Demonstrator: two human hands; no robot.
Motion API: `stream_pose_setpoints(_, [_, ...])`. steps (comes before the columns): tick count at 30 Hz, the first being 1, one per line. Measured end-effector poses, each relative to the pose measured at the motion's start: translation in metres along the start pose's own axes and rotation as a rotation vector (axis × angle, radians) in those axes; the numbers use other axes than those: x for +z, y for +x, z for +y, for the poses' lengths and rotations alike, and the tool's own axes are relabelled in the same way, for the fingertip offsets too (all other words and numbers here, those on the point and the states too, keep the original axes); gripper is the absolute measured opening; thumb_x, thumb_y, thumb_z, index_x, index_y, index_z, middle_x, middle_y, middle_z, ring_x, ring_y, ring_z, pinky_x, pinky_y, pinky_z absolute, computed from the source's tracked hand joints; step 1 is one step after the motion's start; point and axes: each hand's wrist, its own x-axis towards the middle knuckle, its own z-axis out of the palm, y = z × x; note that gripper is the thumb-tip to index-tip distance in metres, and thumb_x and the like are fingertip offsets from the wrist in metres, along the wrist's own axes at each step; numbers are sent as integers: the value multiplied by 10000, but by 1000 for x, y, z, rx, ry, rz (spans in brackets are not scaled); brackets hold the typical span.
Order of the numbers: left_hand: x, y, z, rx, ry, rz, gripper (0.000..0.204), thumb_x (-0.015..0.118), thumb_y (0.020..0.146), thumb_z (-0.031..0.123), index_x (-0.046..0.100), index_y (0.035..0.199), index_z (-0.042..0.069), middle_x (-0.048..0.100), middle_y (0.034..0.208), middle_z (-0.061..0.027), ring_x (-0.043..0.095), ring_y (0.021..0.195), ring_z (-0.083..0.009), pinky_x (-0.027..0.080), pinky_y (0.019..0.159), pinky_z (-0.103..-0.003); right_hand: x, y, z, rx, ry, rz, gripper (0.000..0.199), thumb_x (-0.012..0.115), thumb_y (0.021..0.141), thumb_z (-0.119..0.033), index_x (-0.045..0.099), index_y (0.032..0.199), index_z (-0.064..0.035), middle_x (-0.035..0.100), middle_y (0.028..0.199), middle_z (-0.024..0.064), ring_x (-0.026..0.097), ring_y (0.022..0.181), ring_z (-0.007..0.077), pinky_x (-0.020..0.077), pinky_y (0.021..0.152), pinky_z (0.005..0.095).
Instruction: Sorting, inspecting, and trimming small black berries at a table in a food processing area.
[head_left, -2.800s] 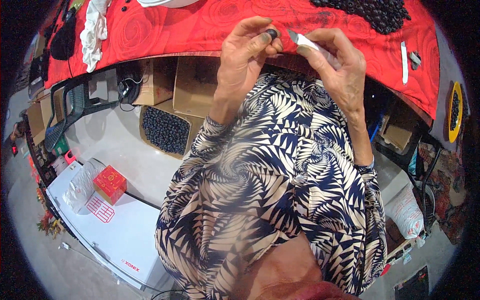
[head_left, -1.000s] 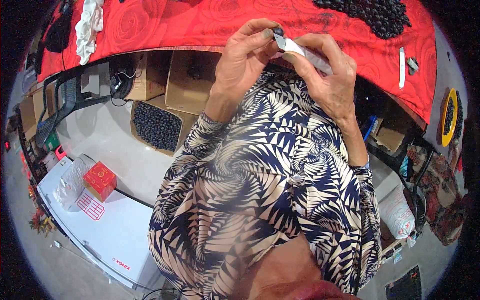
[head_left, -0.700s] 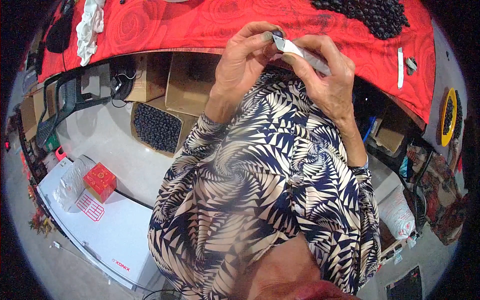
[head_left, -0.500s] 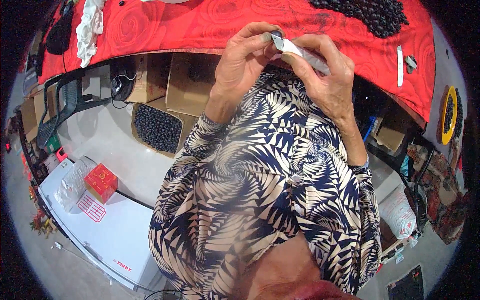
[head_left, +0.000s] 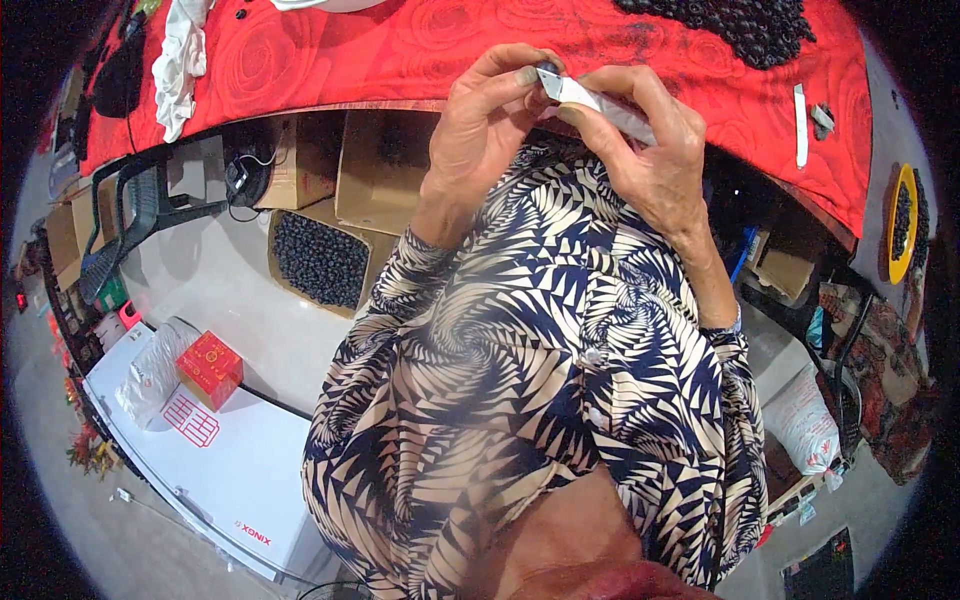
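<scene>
Both hands are raised together over the near edge of the red-covered table. My left hand (head_left: 477, 135) pinches a small dark round piece (head_left: 546, 68), bead-like, between thumb and fingertips. In my right hand (head_left: 645, 145) lies a flat white tool (head_left: 610, 112), knife-like, with an angled tip. The thumb presses on its near side and the fingers curl over the far side. Its tip meets the dark piece at my left fingertips. Fingers hide part of both things, so the piece's exact kind cannot be made out.
Many dark round pieces (head_left: 745, 28) are heaped on the red cloth (head_left: 420, 50). More fill a cardboard box (head_left: 318, 262) below the table and a yellow plate (head_left: 897, 262) at the right. A white strip (head_left: 800, 125) lies near the cloth's right edge. At left stands a red box (head_left: 210, 370).
The white tool's tip has shifted slightly left against the dark piece, which now shows less between my left fingers. Both hands keep their grips. The whole view has shifted a little.
</scene>
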Motion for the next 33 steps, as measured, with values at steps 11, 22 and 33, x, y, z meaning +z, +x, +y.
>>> stream_pose_setpoints(11, [-3, 2, -2, -16, -163, -42, 212, 482, 864, -38, 526, 1070, -65, 547, 1085, -212, 561, 1003, -297, 516, 869, -298, -8, 2, 13, 140, 39, 161, 190, 701, 760, -114, 602, 883, -9, 656, 772, 91, 653, 693, 166, 516, 615, 276])
stream_pose_setpoints(22, [2, 1, 3, -13, -27, 6, 213, 489, 870, -16, 525, 1076, -52, 575, 1042, -177, 581, 964, -263, 517, 798, -286, -8, 3, 15, 153, 76, 126, 192, 697, 765, -116, 605, 893, -7, 659, 785, 87, 650, 717, 148, 517, 626, 269])
stream_pose_setpoints(33, [18, 2, 6, 185, 331, -41, 183, 514, 859, -22, 562, 1034, -45, 606, 977, -152, 624, 870, -240, 536, 789, -310, -7, 3, 14, 142, 108, 120, 178, 686, 774, -103, 600, 894, -4, 661, 791, 86, 652, 721, 150, 520, 630, 270])
